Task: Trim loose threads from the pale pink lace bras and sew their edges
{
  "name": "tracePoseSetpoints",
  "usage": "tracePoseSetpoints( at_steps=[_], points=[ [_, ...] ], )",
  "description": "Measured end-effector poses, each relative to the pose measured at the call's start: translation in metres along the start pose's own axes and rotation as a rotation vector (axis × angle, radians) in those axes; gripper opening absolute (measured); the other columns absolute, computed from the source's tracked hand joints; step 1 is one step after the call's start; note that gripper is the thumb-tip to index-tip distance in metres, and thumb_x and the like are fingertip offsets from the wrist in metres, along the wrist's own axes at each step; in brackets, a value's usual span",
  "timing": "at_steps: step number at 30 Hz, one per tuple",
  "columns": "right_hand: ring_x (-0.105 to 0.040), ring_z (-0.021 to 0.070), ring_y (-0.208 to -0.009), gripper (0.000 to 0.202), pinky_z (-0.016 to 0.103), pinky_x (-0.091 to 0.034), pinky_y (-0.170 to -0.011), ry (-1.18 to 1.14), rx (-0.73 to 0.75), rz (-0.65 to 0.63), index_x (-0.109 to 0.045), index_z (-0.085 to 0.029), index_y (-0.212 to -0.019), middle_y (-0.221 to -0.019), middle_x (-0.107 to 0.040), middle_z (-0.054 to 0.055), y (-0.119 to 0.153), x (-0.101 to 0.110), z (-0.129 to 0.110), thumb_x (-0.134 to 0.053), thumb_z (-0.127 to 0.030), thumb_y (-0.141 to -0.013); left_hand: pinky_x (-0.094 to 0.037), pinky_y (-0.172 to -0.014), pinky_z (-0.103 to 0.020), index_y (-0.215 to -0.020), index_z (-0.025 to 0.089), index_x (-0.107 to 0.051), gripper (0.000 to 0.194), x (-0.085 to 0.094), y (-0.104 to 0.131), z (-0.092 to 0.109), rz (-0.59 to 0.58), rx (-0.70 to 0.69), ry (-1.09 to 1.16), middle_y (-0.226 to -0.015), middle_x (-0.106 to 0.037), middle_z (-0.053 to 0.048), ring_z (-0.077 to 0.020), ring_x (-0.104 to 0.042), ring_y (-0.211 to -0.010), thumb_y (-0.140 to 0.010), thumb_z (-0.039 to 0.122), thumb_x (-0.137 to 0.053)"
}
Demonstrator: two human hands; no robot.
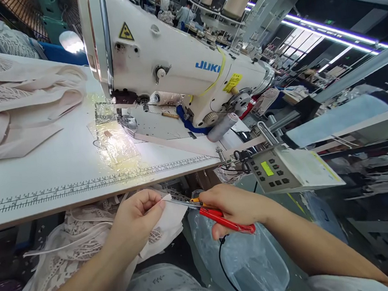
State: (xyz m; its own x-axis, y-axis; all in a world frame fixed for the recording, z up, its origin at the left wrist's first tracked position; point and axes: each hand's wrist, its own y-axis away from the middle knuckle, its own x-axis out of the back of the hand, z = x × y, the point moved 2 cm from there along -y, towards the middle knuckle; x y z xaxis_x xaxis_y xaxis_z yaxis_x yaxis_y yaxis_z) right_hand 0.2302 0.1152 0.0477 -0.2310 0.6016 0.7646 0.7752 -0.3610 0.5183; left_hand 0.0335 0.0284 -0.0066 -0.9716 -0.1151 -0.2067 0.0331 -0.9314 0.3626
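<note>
My left hand [137, 219] pinches the edge of a pale pink lace fabric piece [173, 214] between thumb and fingers, just in front of the table edge. The rest of the cloth hangs below the hand in folds. My right hand [234, 205] grips scissors with red handles [227, 221]; a bit of orange shows by the fingers. Their metal blades point left, and the tips meet the fabric edge beside my left fingertips. Whether the blades are parted I cannot tell.
Above the white table [45, 164], with its printed ruler, stands a JUKI sewing machine [171, 51]. More pale fabric [14, 103] lies at the left. A control box [292, 168] is at the right, and a plastic-lined bin [259, 258] stands below my right hand.
</note>
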Motion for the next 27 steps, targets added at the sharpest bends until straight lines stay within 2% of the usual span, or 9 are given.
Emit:
tracePoseSetpoints(
  at_steps=[5, 13, 20, 27],
  points=[
    [-0.035, 0.0102, -0.050, 0.061, 0.023, -0.021, -0.048, -0.035, -0.023, 0.011, -0.035, -0.020, -0.065, -0.058, -0.041, -0.003, 0.000, -0.001, -0.001, -0.045, -0.080, -0.071, -0.034, -0.045, -0.020, -0.068, 0.017, -0.058, 0.023, -0.001, -0.001, 0.001, 0.006, -0.010, -0.005, -0.054, -0.054, 0.002, -0.0087, -0.045, -0.046, -0.068, 0.038, -0.068],
    [-0.034, 0.0096, -0.050, 0.047, 0.023, -0.021, -0.049, -0.013, -0.041, 0.032, -0.036, -0.020, -0.064, -0.057, -0.041, -0.003, -0.003, -0.007, 0.001, -0.053, -0.061, -0.081, -0.035, -0.044, -0.020, -0.069, 0.016, -0.060, 0.027, 0.002, -0.001, 0.000, -0.038, -0.011, -0.021, -0.054, -0.056, 0.000, -0.0096, -0.046, -0.046, -0.070, 0.042, -0.067],
    [-0.033, 0.0093, -0.047, 0.050, 0.022, -0.021, -0.047, -0.121, -0.024, 0.066, -0.029, -0.021, -0.063, -0.054, -0.037, -0.004, -0.008, -0.016, 0.004, -0.045, -0.064, -0.082, -0.036, -0.046, -0.021, -0.070, 0.017, -0.060, 0.030, 0.008, -0.001, -0.005, -0.054, -0.033, -0.044, -0.055, -0.056, 0.000, -0.0099, -0.047, -0.047, -0.074, 0.046, -0.065],
    [-0.029, 0.0094, -0.046, 0.058, 0.023, -0.020, -0.047, -0.063, 0.017, 0.079, -0.034, -0.021, -0.064, -0.054, -0.036, -0.005, -0.009, -0.013, 0.004, -0.043, -0.077, -0.074, -0.035, -0.044, -0.020, -0.070, 0.017, -0.062, 0.028, 0.011, 0.002, -0.007, -0.021, -0.068, -0.076, -0.054, -0.055, 0.001, -0.0098, -0.045, -0.046, -0.073, 0.045, -0.066]
  ],
)
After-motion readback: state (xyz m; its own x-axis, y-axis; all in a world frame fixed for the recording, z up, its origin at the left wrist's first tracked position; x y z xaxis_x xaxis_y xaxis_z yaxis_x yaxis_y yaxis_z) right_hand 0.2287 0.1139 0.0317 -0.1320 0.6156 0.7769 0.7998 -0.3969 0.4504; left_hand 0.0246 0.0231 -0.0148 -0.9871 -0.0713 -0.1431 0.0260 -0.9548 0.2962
